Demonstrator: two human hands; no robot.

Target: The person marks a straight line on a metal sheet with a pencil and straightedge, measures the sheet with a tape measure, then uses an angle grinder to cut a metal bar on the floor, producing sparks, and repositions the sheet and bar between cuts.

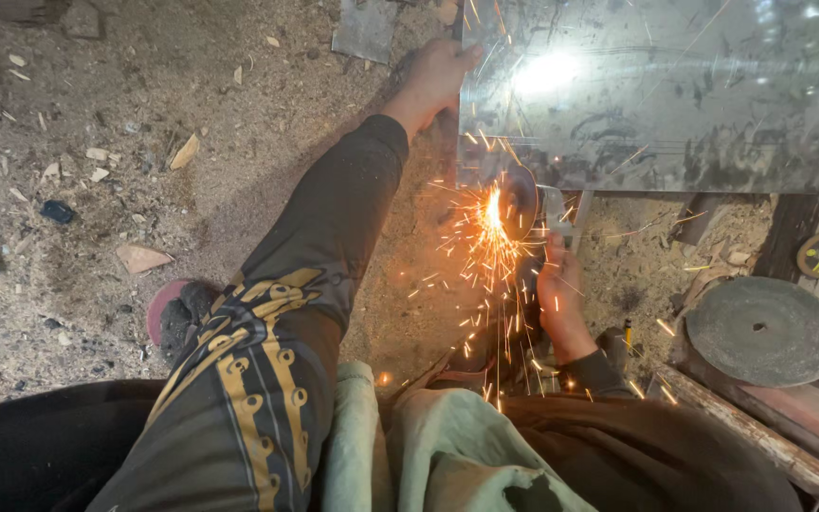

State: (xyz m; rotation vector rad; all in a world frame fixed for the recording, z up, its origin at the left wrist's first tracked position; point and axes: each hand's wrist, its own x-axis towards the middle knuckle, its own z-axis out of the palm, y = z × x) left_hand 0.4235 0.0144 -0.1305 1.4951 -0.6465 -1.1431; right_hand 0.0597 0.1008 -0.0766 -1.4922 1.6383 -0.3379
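Left hand up top, fingers clamped over the steel sheet's left edge; right hand wrapped around angle grinder, disc sparking at the sheet's lower edge, centre frame.

Grinder below metal sheet

The metal sheet is bare steel, glossy and mirror-like, with dark smudges and scratches. The grinder disc looks dark and matt. The floor is rough, dusty earth with wood chips. The round disc is grey, matt and grainy. The sleeve is dark cloth with yellow embroidery.
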